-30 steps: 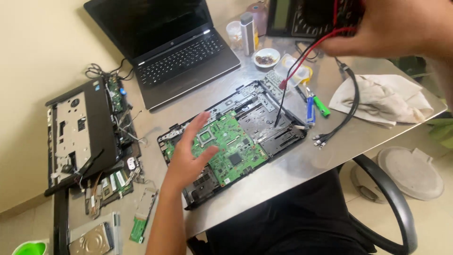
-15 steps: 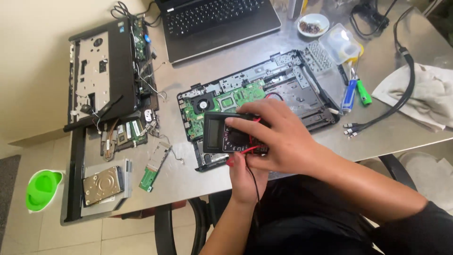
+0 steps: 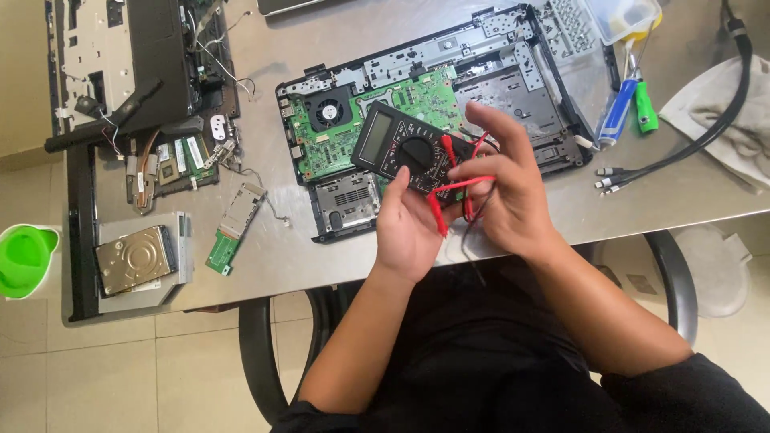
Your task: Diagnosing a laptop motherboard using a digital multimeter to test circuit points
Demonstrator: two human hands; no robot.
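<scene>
Multimeter (image 3: 405,152) is sitting up in the left hand (image 3: 409,228), black body with a grey screen and a round dial, and it's hovering right over the opened laptop base (image 3: 481,64) with its green motherboard (image 3: 417,96) and little fan (image 3: 327,112). Left hand is cupping the meter from underneath, fingers closed around its lower end. Right hand (image 3: 509,188) is bunching up the red and black probe leads (image 3: 465,184) just beside the meter, fingers curled shut on the wires, with the red probe tips poking out toward the left palm.

Everything's spread out on a grey metal table (image 3: 305,240). Off to the right of the laptop base there's a blue screwdriver (image 3: 618,116) and a green one (image 3: 646,108) lying side by side, then a black cable (image 3: 706,136) running across a white cloth (image 3: 746,128). On the left there's another stripped laptop chassis (image 3: 120,64), a hard drive (image 3: 135,258) sitting near the table's front edge, and a small green circuit card (image 3: 224,248) between the drive and the laptop base. Green plastic thing (image 3: 24,261) is down past the table's left end, looks like a lid or cup, can't really tell.
</scene>
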